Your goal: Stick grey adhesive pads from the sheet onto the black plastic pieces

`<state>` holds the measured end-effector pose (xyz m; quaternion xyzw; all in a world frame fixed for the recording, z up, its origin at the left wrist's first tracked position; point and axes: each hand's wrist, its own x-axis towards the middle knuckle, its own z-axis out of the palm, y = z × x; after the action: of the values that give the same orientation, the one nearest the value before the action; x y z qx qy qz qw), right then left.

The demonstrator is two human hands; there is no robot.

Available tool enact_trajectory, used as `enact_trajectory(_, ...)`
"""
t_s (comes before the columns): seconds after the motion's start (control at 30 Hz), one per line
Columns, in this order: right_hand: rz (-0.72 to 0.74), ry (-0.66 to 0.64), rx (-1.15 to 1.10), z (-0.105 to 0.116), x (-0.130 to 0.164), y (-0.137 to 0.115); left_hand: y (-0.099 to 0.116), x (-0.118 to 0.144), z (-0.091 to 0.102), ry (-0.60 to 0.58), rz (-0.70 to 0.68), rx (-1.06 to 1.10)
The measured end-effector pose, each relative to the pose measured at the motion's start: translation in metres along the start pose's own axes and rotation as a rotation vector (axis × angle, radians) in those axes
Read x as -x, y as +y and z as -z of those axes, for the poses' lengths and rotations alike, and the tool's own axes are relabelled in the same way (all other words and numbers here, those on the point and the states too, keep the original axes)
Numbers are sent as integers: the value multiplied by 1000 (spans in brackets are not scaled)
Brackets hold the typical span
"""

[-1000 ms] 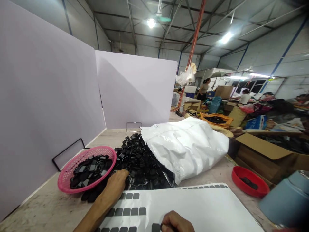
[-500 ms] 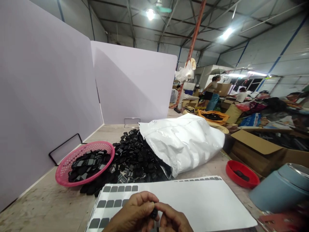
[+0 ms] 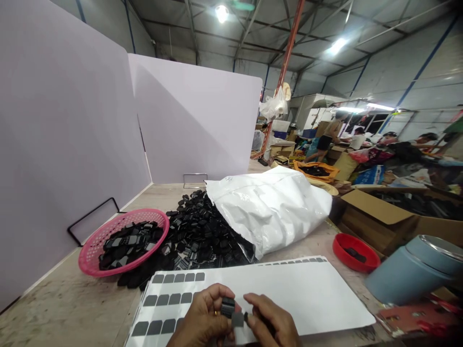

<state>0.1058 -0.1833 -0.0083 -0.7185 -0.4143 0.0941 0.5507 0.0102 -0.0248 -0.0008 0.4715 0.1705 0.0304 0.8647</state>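
Note:
My left hand (image 3: 208,315) is closed on a small black plastic piece (image 3: 227,307) with a ribbed side, gripped between thumb and fingers. A grey rounded sticker (image 3: 238,319) shows just below that piece, between my two hands. Close by on the right, my right hand (image 3: 271,320) has its fingers bent, with a small dark bit at the fingertips that is too small to name. Beneath both hands lies a stack of white sheets (image 3: 296,299), with rows of grey stickers (image 3: 162,300) along its left side.
Black pieces fill a pink basket (image 3: 87,260) and form a loose pile (image 3: 202,236) spilling from a white bag (image 3: 275,212). On the right are a red dish (image 3: 340,253), a blue tumbler (image 3: 405,274) and a cardboard box (image 3: 379,207). White panels (image 3: 195,120) stand behind; people are farther back.
My hands have moved apart from their pinch together, the right one shifting rightward. The black piece and a grey sticker now show between them. The view has shifted slightly.

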Motion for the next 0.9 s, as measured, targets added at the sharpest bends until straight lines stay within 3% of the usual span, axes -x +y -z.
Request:
enact_trajectory(0.13, 201, 159, 216, -6, -4, 1, 2, 3, -6, -9, 27, 58)
enact_trajectory(0.3, 364, 145, 369, -13, -7, 6, 4, 3, -12, -44, 57, 117)
enact_trajectory(0.57, 348, 35, 433, -9, -6, 5, -1, -2, -9, -46, 81, 100)
enact_trajectory(0.9, 364, 51, 514, -11, -6, 8, -3, -4, -4, -62, 76, 30)
